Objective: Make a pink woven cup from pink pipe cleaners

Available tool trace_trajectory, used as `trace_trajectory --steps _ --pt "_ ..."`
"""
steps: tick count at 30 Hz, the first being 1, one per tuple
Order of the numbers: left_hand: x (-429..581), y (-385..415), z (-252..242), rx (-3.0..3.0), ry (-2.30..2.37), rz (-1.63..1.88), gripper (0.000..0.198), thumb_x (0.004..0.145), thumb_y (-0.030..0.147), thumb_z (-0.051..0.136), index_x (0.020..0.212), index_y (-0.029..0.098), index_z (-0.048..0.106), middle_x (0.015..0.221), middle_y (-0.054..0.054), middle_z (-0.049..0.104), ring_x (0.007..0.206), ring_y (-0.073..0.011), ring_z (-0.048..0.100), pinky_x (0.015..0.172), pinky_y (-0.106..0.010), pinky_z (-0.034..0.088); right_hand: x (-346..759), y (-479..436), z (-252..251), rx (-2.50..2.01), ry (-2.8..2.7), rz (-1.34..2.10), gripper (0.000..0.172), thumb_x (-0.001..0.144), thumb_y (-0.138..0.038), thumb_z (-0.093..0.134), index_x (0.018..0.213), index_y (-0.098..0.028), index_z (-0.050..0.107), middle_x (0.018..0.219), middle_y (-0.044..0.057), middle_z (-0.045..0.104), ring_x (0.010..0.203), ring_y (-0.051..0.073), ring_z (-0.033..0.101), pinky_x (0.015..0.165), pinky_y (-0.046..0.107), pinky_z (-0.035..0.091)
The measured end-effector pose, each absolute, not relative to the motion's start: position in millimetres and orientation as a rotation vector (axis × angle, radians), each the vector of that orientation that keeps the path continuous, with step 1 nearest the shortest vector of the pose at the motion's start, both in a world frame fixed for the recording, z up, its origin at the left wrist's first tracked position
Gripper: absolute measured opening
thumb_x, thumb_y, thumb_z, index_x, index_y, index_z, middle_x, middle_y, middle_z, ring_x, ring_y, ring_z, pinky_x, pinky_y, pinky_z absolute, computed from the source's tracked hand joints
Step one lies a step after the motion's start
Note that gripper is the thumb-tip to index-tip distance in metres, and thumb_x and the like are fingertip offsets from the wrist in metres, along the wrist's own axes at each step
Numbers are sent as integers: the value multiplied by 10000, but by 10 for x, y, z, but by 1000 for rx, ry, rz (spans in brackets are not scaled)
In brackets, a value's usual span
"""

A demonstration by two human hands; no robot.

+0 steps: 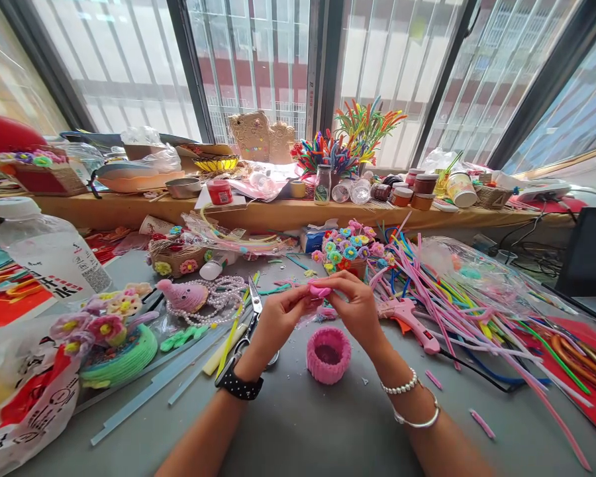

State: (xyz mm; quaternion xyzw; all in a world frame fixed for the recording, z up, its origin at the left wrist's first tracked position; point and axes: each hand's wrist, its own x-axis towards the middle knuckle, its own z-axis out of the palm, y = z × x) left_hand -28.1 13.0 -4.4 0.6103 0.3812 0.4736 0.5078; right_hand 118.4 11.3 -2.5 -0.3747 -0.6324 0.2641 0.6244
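My left hand (287,318) and my right hand (350,301) meet above the grey table. Between their fingertips they pinch a small curled piece of pink pipe cleaner (320,289). Just below stands a round pink cup (328,361) with fuzzy ribbed walls, its opening facing up and neither hand touching it. To the right lies a pink hot glue gun (413,323) with a dark cord. Scissors (253,306) with black handles lie by my left wrist, partly hidden behind it.
Clear glue sticks (144,384) lie on the left, near a green woven base with flowers (120,354) and a pearl string (228,298). Loose pipe cleaners (442,291) spread across the right. Behind stands a flower basket (350,248); a bottle (49,245) stands far left.
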Motion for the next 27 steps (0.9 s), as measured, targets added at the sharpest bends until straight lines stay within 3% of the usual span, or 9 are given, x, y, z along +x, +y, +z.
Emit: trace_trajectory --steps 4,10,13,16,19,23,27 --pt "-268 149 -32 1333 950 1157 382 695 330 620 1030 148 641 980 -77 691 893 -229 643 802 -352 520 1257 176 -28 -706 -980 870 138 714 -358 638 805 -269 690 769 -10 651 703 136 593 716 326 495" --pt "-298 129 -13 1570 892 1091 257 706 292 606 912 160 684 877 -34 711 792 -210 653 731 -309 531 1149 91 -28 -876 -1535 601 102 697 -237 648 765 -265 719 757 27 639 781 172 571 757 336 461" --pt "-306 115 37 1439 875 1095 342 708 313 606 1014 166 647 953 -51 699 828 -210 655 773 -326 523 1210 160 -35 -763 -1272 871 141 705 -353 645 768 -242 705 738 16 641 725 159 584 738 343 480" --pt "-301 129 69 1394 982 1138 340 693 321 621 985 150 658 958 -72 698 898 -217 637 806 -319 507 1284 224 -52 -692 -1101 906 225 738 -454 585 803 -263 684 729 -7 634 676 141 585 725 348 492" --pt "-309 145 62 1489 1005 1112 291 688 296 624 928 138 676 909 -60 707 884 -211 630 770 -287 503 1235 173 -62 -763 -1404 672 112 741 -311 613 796 -269 701 770 16 642 745 160 578 724 329 474" --pt "-354 138 55 1595 866 986 258 704 286 606 897 131 679 801 -38 703 766 -192 634 659 -260 504 1119 64 -45 -809 -1746 303 189 759 -171 565 826 -266 715 748 41 639 760 171 552 715 324 454" --pt "-377 137 73 1444 802 969 345 700 305 616 1005 145 642 885 -56 701 859 -213 633 729 -292 509 1171 106 -21 -766 -1509 591 157 783 -243 563 851 -259 705 772 26 639 748 153 576 698 304 470"
